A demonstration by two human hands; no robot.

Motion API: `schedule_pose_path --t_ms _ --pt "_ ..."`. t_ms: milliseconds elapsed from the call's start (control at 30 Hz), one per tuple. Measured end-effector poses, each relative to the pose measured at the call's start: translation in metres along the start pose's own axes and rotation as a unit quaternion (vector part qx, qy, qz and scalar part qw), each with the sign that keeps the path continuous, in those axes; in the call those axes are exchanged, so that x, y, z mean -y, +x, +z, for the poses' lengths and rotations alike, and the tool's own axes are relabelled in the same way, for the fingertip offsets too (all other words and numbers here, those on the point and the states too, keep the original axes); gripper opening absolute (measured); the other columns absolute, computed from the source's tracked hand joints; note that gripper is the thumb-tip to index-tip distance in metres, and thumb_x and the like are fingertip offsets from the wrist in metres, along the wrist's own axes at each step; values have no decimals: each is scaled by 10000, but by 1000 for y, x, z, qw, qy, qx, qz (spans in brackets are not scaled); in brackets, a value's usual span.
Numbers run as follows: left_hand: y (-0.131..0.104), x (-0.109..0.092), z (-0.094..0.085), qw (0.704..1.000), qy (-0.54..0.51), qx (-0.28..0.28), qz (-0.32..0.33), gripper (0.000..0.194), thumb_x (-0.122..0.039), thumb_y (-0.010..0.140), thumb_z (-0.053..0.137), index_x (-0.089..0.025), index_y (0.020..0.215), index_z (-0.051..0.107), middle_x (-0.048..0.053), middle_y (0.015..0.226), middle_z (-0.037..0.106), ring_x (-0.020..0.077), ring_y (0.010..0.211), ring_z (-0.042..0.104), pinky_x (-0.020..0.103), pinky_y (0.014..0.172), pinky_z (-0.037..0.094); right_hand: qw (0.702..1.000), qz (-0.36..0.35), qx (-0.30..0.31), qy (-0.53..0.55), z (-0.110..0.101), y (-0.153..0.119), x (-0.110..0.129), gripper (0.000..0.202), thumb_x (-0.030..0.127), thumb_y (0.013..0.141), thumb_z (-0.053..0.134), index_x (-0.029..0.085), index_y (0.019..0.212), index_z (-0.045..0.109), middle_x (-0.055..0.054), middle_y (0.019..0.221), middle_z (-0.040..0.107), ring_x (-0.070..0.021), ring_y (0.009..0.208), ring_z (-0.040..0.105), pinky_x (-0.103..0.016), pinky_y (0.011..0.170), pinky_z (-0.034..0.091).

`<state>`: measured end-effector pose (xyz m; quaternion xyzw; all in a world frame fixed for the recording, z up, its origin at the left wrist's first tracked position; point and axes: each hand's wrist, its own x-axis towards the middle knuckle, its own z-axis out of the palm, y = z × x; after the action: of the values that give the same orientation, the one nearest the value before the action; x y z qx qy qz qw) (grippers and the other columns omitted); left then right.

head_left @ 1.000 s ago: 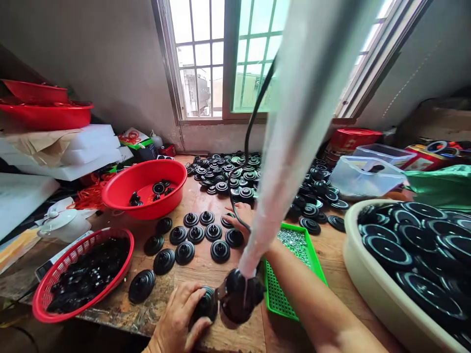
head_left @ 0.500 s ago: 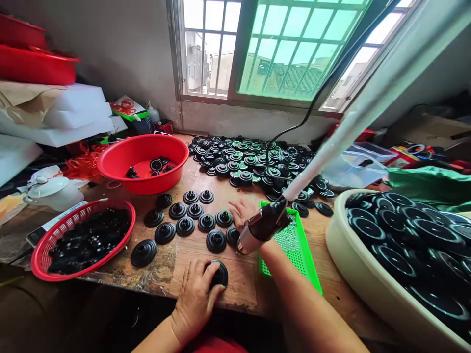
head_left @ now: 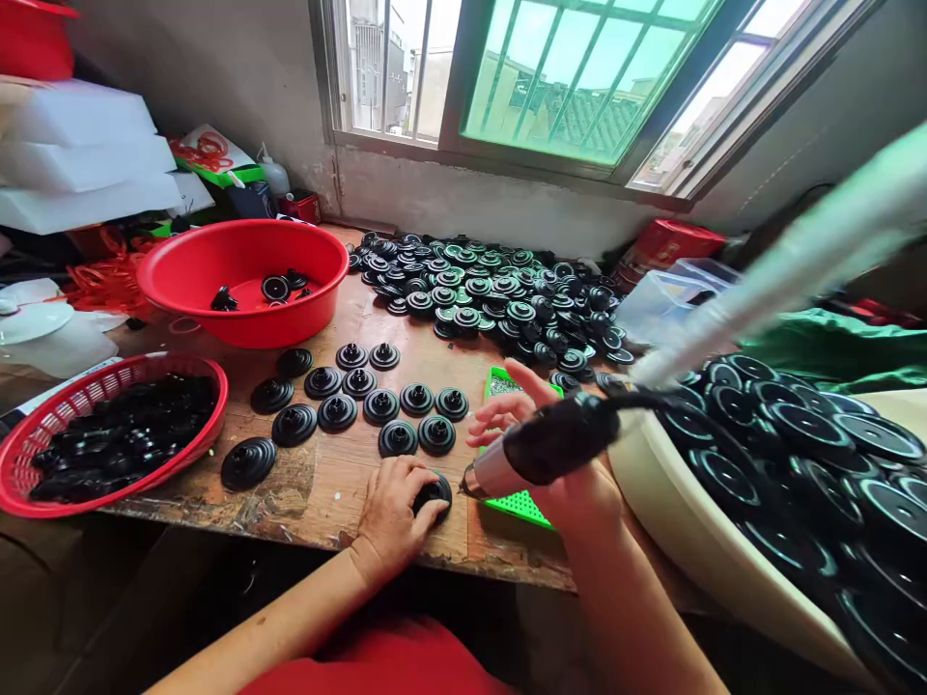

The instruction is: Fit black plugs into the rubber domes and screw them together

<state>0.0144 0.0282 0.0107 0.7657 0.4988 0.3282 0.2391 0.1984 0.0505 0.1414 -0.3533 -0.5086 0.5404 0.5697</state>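
Observation:
My left hand (head_left: 395, 507) is closed around the edge of a black stepped disc (head_left: 438, 494) near the table's front edge. My right hand (head_left: 518, 410) is behind an electric screwdriver (head_left: 554, 439), its fingers stretched out and apart. The screwdriver hangs from a white sleeved cable, tilted with its bit (head_left: 470, 481) pointing left, just right of the held disc. Part of my right palm is hidden by it, so contact cannot be made out. Several similar discs (head_left: 380, 405) lie in loose rows beyond my left hand, most with a raised centre stub.
A green perforated tray (head_left: 518, 504) with small metal pieces lies under my right hand. A cream tub (head_left: 652, 492) of discs stands right. Left are a red basket (head_left: 221, 386) of black parts and a red basin (head_left: 242, 246). A disc pile (head_left: 478, 290) lies below the window.
My right hand has drawn back from the rows of discs to behind the screwdriver, its fingers now spread. My left hand stays on its disc. The view has shifted.

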Motion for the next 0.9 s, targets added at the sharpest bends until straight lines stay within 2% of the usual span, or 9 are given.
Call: schedule_pose_path --t_ms 100,133,200,267,333,400,533,600,900 --pt "2 -2 6 1000 0 -6 3 168 -200 869 695 -225 1034 688 73 1110 664 264 1056 573 462 950 486 993 -82 -36 -83 6 -23 -3 691 712 827 634 317 1381 514 -58 945 679 -226 765 674 -400 676 614" --pt "2 -2 8 1000 -2 -10 6 173 -192 870 688 -224 1040 687 74 1111 663 264 1059 573 459 950 488 985 -101 -57 -125 10 -30 -5 650 620 825 709 332 1372 509 -32 905 658 -193 717 649 -343 634 595" --pt "3 -2 10 1000 -4 -18 11 199 -179 870 677 -223 1064 680 77 1128 657 264 1063 575 455 950 490 976 -103 -72 -176 17 -38 -9 588 426 833 776 326 1350 514 6 819 620 -155 667 615 -304 633 576" --pt "3 -1 11 999 -9 -24 18 226 -176 872 674 -221 1094 670 76 1141 655 262 1062 575 450 949 490 979 -79 -65 -175 17 -38 -11 536 375 839 773 281 1312 541 18 756 611 -143 621 592 -291 599 553" --pt "3 0 10 999 -19 -23 31 228 -175 879 674 -220 1103 663 70 1129 661 256 1056 576 442 950 487 986 -56 -63 -143 8 -31 -9 526 447 823 771 236 1262 574 14 713 617 -140 569 561 -269 496 489" --pt "3 2 9 999 -28 -16 41 205 -171 887 669 -221 1086 664 64 1102 670 250 1054 577 434 951 485 985 -63 -99 -128 -7 -22 -6 543 461 778 804 226 1220 591 17 702 628 -142 567 559 -250 453 436" --pt "3 2 8 999 -26 -12 37 188 -168 880 675 -218 1061 666 63 1098 679 250 1054 582 440 953 482 945 -148 -231 -180 -35 -1 -6 445 261 748 811 231 1145 612 44 715 647 -129 610 586 -268 572 486" --pt "3 1 8 999 -22 -12 35 192 -171 869 684 -220 1054 668 63 1103 681 251 1055 587 442 949 483 927 -175 -265 -198 -45 8 -12 386 223 768 756 218 1130 622 54 690 639 -131 600 595 -298 636 508" --pt "3 0 7 999 -16 -3 33 212 -160 851 701 -224 1051 668 59 1115 684 251 1060 591 437 939 481 928 -181 -256 -201 -69 26 -47 371 263 790 709 216 1140 595 64 685 623 -130 565 589 -286 600 480"
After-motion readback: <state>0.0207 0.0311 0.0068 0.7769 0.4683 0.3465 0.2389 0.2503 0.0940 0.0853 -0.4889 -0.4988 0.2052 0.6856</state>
